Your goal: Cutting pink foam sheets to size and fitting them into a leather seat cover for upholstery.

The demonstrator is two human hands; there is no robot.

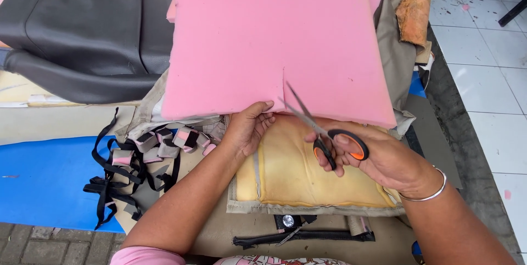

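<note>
A large pink foam sheet (274,40) lies over an old yellow foam cushion (296,172). A straight slit runs up from the pink sheet's near edge at its middle. My left hand (247,128) pinches that near edge just left of the slit. My right hand (379,158) holds black and orange scissors (318,128) by the handles. Their blades are parted and point up-left at the foot of the slit.
A black leather seat cover (82,29) lies at the upper left. Black straps with pink foam scraps (137,161) sit on a blue mat (44,182). A worn orange foam piece (414,12) is at the upper right, beside white floor tiles (488,78).
</note>
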